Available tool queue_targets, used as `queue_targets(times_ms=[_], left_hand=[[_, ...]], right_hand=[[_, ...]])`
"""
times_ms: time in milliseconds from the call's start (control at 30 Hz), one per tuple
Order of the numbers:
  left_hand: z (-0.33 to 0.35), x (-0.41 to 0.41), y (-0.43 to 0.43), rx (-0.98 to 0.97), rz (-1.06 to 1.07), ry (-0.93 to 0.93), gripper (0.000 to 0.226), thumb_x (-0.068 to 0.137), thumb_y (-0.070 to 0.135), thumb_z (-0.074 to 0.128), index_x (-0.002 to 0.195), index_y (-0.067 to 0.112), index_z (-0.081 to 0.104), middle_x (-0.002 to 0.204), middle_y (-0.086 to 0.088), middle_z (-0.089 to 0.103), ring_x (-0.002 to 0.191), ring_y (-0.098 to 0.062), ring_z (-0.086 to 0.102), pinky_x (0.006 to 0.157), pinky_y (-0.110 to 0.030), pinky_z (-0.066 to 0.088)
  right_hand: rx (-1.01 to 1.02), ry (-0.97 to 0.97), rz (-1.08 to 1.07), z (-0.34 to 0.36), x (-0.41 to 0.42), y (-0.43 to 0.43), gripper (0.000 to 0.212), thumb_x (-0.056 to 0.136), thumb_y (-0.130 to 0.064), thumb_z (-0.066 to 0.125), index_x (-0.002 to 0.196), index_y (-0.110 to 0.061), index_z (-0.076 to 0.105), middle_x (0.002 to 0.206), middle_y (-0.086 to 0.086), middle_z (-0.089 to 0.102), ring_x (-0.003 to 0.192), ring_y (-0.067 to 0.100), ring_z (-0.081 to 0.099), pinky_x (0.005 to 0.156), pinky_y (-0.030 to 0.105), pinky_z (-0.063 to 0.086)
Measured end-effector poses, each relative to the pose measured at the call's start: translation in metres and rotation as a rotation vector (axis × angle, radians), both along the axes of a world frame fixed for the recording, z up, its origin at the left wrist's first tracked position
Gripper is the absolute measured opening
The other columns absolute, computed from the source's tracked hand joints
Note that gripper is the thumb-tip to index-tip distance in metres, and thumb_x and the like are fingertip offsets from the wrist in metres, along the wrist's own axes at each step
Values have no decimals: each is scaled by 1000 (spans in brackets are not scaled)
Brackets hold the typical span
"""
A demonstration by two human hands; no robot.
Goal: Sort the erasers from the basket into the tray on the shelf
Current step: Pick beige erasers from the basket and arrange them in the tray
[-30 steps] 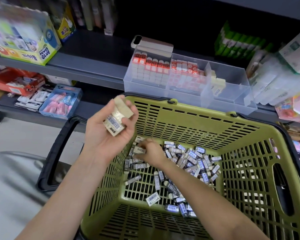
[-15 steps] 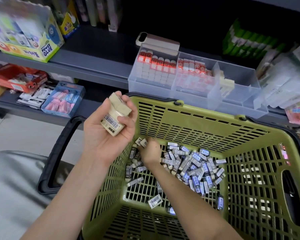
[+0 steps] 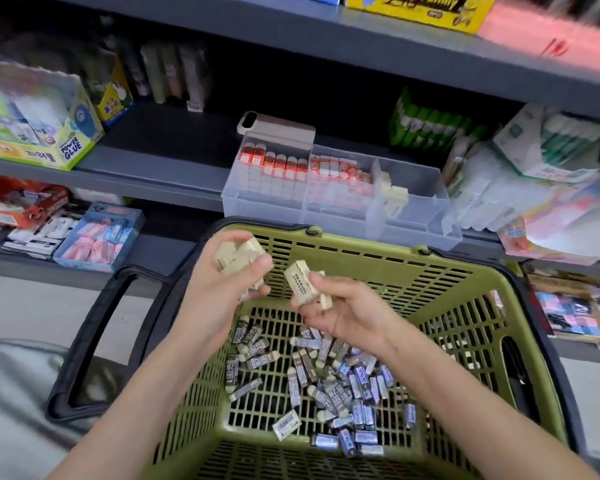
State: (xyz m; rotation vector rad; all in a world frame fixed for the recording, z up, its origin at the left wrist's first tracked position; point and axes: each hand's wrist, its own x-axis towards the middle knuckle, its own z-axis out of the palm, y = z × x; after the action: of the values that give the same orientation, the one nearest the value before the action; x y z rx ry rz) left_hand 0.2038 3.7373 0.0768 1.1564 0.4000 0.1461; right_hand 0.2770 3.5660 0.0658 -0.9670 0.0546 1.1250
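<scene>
My left hand point(image 3: 215, 296) grips a small stack of beige erasers point(image 3: 238, 259) above the left rim of the green basket point(image 3: 440, 292). My right hand point(image 3: 340, 311) holds two beige erasers point(image 3: 302, 285) just beside it, over the basket. Several grey and blue sleeved erasers point(image 3: 329, 379) lie loose on the basket floor. Behind the basket, a clear divided tray point(image 3: 423, 220) sits on the shelf. Its left and middle compartments hold red-and-white erasers point(image 3: 281, 171). A few beige erasers point(image 3: 392, 195) stand in its right compartment.
The basket's black handle point(image 3: 94, 341) hangs to the left. A glue box point(image 3: 39, 133) stands on the shelf at left, and a blue box of pink erasers point(image 3: 97, 237) lies on the lower shelf. White packets point(image 3: 534, 188) crowd the tray's right side.
My right hand has lifted out of the basket holding beige erasers and now sits next to my left hand. The view has tilted up toward the shelf.
</scene>
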Motion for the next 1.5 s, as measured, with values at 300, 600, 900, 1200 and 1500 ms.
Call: queue_targets(times_ms=[300, 600, 900, 1200, 1500], left_hand=[[28, 15, -30, 5, -484, -104, 60, 47, 4, 83, 99, 32, 70, 88, -4, 68, 69, -13, 61, 51, -23, 49], [35, 36, -64, -151, -436, -89, 50, 54, -5, 75, 97, 19, 67, 77, -3, 69, 55, -9, 56, 41, -20, 42], [33, 54, -76, -146, -412, -64, 61, 51, -6, 75, 103, 26, 68, 81, -7, 70, 53, -11, 55, 38, -21, 38], [41, 84, -75, -340, -330, -39, 51, 54, -14, 63, 96, 15, 66, 73, -9, 68, 51, -10, 56, 32, -15, 29], [56, 111, -55, -325, -197, -118, 48, 53, -9, 64, 89, 22, 69, 83, -8, 70, 72, -24, 68, 31, -14, 29]], right_hand=[[86, 150, 213, 51, 2, -53, 46, 58, -14, 86, 92, 3, 60, 64, 15, 59, 41, 11, 47, 34, 16, 39], [124, 149, 80, 65, 12, -81, 42, 64, -11, 82, 96, 4, 59, 64, 17, 58, 41, 11, 43, 34, 16, 36], [-216, -129, -134, 80, 18, -85, 25, 77, -23, 63, 94, -7, 72, 65, 15, 63, 41, 11, 49, 33, 15, 34], [-505, -544, -247, 99, 57, -95, 28, 86, 8, 50, 102, -13, 38, 77, 21, 56, 52, 16, 41, 45, 25, 30], [-1002, -1207, -208, 98, 133, -100, 6, 82, -6, 69, 86, -10, 70, 63, -7, 61, 39, -3, 51, 42, 9, 38]])
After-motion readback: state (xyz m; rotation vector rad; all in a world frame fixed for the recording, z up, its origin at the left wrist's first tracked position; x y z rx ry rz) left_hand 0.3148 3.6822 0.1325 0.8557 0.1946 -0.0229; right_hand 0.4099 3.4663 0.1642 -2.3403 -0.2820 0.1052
